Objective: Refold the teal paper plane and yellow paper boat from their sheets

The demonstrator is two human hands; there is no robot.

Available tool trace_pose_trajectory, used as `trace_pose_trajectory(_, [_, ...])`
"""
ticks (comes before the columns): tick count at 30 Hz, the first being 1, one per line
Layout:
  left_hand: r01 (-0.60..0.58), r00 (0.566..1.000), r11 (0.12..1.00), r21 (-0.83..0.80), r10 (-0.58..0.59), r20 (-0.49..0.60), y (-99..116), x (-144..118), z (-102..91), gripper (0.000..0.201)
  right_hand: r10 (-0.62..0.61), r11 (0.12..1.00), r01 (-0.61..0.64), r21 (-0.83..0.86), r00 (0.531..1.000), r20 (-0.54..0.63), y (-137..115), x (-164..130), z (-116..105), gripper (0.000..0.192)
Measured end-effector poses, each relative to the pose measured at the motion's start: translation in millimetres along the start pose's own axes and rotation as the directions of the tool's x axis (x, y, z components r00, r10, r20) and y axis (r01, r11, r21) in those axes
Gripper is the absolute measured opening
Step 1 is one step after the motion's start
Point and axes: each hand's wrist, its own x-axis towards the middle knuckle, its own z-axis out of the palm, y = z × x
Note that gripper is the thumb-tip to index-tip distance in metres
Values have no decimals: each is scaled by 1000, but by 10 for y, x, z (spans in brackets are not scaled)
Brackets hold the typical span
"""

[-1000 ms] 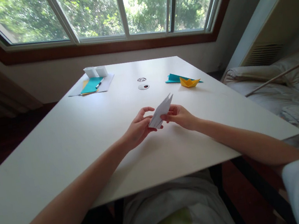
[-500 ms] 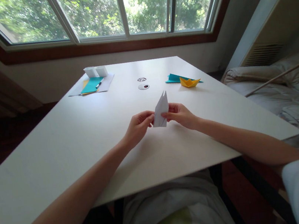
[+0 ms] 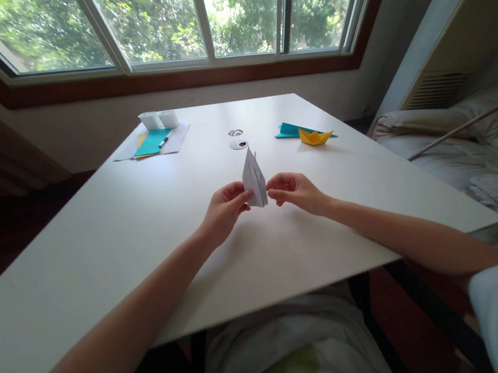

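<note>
A sheet of white paper folded into a narrow, pointed shape (image 3: pixel 254 180) stands upright above the table, its layers showing along the right side. My left hand (image 3: pixel 228 205) is closed on its lower left part, thumb across the front face. At the opposite edge is my right hand (image 3: pixel 294 192), fingers curled in a pinch on the paper's right border; how much paper lies between these fingertips is hidden. Both forearms reach in over the near edge of the white table (image 3: pixel 191 301).
A yellow paper boat (image 3: pixel 315 136) sits by a teal folded paper (image 3: pixel 290 130) at right. Far left are a teal sheet (image 3: pixel 153 141), a pen (image 3: pixel 166 139) and two white containers (image 3: pixel 168 119). Two round inserts (image 3: pixel 238 145) mark the tabletop. A sofa (image 3: pixel 435 152) is beyond its right edge.
The folded paper has moved left and turned, so its layered edge faces me more. My left thumb is now over its front; my right thumb has slid from its face to the right edge.
</note>
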Motion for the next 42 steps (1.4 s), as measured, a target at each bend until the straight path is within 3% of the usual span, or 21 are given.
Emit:
trace_pose_trajectory(6, [-65, 997, 998, -16, 66, 41, 11, -39, 30, 38, -90, 982, 88, -167, 996, -2, 29, -10, -3, 28])
trace_pose_trajectory(15, [-114, 992, 992, 47, 112, 50, -29, -25, 35, 16, -36, 996, 37, -76, 999, 17, 26, -25, 30, 29])
trace_pose_trajectory(29, [-210, 973, 905, 370, 230, -10, 16, -68, 70, 31, -183, 935, 158, -318, 982, -49, 5, -67, 61, 30])
trace_pose_trajectory(36, [-235, 964, 915, 329, 263, -43, -2, -26, 22, 23, -120, 975, 108, -195, 991, -54, 26, -35, 23, 29])
trace_pose_trajectory(42, [-240, 966, 949, 203, 253, -41, 2, -19, 16, 37, -7, 999, 8, 34, 999, -41, 30, 0, 3, 45])
